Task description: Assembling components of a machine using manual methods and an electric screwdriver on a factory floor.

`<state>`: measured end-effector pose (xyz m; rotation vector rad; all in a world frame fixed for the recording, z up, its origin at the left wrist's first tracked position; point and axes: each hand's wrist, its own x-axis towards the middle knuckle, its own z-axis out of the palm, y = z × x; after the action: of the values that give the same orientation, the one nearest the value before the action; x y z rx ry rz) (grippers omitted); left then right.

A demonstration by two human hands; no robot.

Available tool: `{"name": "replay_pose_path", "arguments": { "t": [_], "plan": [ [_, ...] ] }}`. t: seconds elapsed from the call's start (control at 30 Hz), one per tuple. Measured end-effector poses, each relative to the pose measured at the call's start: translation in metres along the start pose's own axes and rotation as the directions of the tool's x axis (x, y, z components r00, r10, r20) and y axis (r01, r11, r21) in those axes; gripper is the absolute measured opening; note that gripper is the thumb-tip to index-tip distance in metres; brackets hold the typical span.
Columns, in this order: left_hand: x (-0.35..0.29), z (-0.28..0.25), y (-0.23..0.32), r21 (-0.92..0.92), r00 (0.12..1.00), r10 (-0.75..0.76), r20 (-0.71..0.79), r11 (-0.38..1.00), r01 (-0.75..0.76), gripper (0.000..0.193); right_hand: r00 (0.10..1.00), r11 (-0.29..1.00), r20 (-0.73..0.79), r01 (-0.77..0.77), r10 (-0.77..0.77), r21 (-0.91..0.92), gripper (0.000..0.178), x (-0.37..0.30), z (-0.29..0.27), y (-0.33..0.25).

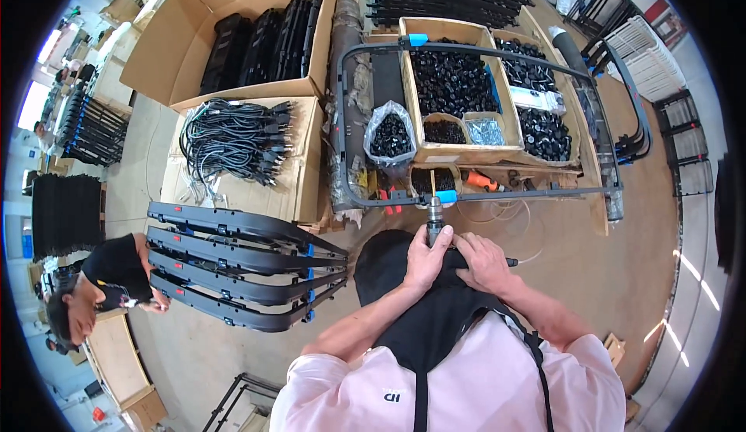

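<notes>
In front of my chest I hold a drill [435,216] with a metal chuck and a thin bit pointing away from me. My left hand [426,259] wraps around its body just behind the chuck. Closed around the rear part is my right hand [485,264], which hides most of the grip; a dark end sticks out past it. Beyond the drill lies a black rectangular frame [536,194] with rounded corners. Blue tape [445,196] wraps its near bar, right beside the bit. Whether the bit touches the bar, I cannot tell.
Behind the near bar stand a wooden box [466,155] of black parts, a plastic bag [390,138] of parts and an orange-handled tool [483,181]. Left are a carton with bundled cables [237,141], stacked black curved frames [256,292] and another person [109,280].
</notes>
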<state>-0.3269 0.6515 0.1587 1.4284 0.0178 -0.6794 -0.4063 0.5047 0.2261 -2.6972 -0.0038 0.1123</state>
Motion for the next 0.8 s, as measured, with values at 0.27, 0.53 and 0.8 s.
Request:
{"name": "replay_pose_path", "arguments": {
  "t": [0.27,0.53,0.8],
  "plan": [
    [-0.050,0.001,-0.055,-0.186,0.981,-0.173,-0.087,0.970,0.154,0.040,0.994,0.994,0.063,0.088,-0.092,0.066,0.072,-0.056,0.041,0.005],
    [-0.045,-0.001,-0.096,0.026,0.964,-0.175,-0.201,0.983,0.184,0.049,0.997,0.996,0.069,-0.023,0.017,0.086,0.078,-0.076,0.085,0.010],
    [-0.026,-0.010,-0.089,0.142,0.962,-0.152,-0.229,0.972,0.188,0.065,0.998,0.998,0.061,-0.005,0.001,0.068,0.080,-0.060,0.088,0.010]
  ]
}}
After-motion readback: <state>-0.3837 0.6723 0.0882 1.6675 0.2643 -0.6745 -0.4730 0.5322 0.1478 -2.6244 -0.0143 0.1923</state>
